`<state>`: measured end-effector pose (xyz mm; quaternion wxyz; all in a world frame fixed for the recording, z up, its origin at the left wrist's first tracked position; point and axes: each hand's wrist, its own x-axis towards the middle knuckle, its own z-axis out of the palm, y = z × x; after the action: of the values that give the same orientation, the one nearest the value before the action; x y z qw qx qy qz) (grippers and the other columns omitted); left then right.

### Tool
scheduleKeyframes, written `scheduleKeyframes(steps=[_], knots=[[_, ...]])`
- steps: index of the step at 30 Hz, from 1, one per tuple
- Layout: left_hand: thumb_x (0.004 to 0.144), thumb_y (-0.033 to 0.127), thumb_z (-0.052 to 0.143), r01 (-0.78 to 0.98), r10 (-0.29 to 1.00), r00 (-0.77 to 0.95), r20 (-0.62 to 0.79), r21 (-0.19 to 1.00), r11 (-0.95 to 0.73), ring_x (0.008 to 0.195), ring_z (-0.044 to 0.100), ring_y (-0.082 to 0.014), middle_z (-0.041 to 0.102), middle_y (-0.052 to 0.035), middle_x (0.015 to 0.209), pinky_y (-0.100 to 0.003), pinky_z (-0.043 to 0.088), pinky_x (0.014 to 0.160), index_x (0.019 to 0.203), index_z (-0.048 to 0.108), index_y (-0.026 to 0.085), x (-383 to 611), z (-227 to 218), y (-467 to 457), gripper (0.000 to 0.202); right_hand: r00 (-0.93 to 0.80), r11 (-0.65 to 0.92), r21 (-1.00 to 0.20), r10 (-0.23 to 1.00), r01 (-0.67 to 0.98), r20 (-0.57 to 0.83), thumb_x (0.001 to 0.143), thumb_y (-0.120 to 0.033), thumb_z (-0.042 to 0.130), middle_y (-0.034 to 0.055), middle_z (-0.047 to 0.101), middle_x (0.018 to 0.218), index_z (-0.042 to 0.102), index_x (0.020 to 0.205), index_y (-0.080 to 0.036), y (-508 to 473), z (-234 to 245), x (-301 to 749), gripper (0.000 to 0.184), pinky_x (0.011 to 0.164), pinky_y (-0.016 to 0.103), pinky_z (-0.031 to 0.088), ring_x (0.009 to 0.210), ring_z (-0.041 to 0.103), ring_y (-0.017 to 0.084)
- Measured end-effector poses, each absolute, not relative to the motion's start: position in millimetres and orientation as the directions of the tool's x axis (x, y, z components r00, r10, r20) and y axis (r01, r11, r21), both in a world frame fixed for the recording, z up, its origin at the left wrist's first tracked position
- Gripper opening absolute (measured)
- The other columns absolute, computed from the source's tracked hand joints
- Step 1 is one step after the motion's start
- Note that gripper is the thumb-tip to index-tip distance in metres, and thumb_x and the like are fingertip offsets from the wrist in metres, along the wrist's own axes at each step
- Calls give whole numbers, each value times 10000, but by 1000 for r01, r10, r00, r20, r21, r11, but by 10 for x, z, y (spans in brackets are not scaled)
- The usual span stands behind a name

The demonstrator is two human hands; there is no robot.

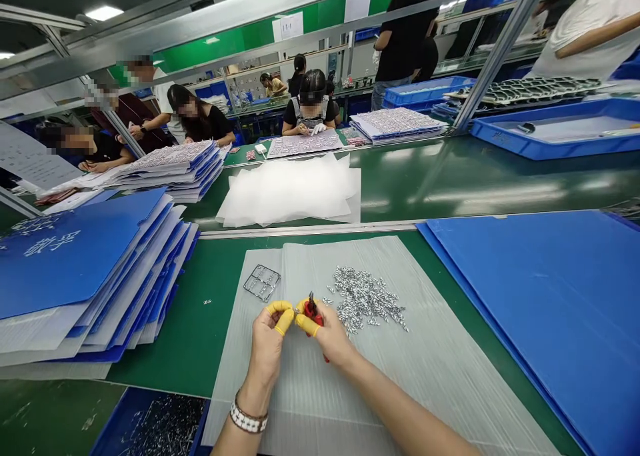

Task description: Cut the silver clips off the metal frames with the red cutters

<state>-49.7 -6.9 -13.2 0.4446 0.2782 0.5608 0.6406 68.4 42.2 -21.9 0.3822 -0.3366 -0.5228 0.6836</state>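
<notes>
Head view, right hand (pixel 331 336): closed around red-handled side cutters (pixel 313 313);
Left hand (pixel 267 343): fingertips pinched together, hold unclear;
Risk: a slip could have scattered the loose metal pieces (pixel 365 299).

A factory assembly floor: long green workbenches (pixel 450 196), blue plastic trays (pixel 555 146), seated workers (pixel 310 106) along the line.

My left hand (pixel 267 343) and right hand (pixel 327 333) were close together over the grey corrugated sheet (pixel 425 383), with the red-handled cutters (pixel 313 313) between them. The pile of small metal parts (pixel 365 299) lay just right of my right hand, and the metal frame (pixel 261 283) sat far left. The sheet had open room near me and far right. The stacked blue boards (pixel 75 263) hemmed the left, the large blue board (pixel 525 309) the right, and a metal rail (pixel 300 230) the far side.
</notes>
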Motion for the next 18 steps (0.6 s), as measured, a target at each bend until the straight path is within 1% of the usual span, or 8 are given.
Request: scheduleKeyframes(steps=[5,8,12,18], knots=[[650,317,766,-359,883,-439,-168,933,-1,693,571,-124,643,-17,766,-248,455,661,806,663,156,-449,-97,-28,247,-453,-258,-933,883,-251,-122,668,-432,680,-23,493,640,525,755,-193,418,-240,615,298,542,260,338,586,457,136],[654,317,763,-397,879,-438,-189,918,-1,650,560,-117,643,-15,747,-245,450,623,800,654,152,-436,-110,-7,246,-434,-273,-929,889,-252,-144,655,-430,686,-25,493,631,526,752,-191,423,-242,585,304,546,259,337,582,453,134],[637,303,773,-411,877,-438,-198,912,1,667,574,-120,658,-18,760,-246,458,636,804,657,153,-443,-132,12,252,-423,-283,-929,891,-238,-163,657,-424,681,-28,496,619,529,750,-186,435,-284,560,297,542,255,329,575,448,129],[609,297,783,-392,851,-475,-224,920,24,692,595,-134,671,-34,766,-251,463,658,794,664,146,-479,-156,42,267,-417,-346,-911,879,-223,-232,654,-358,656,-33,505,582,529,771,-181,468,-341,520,247,510,245,314,548,450,126]])
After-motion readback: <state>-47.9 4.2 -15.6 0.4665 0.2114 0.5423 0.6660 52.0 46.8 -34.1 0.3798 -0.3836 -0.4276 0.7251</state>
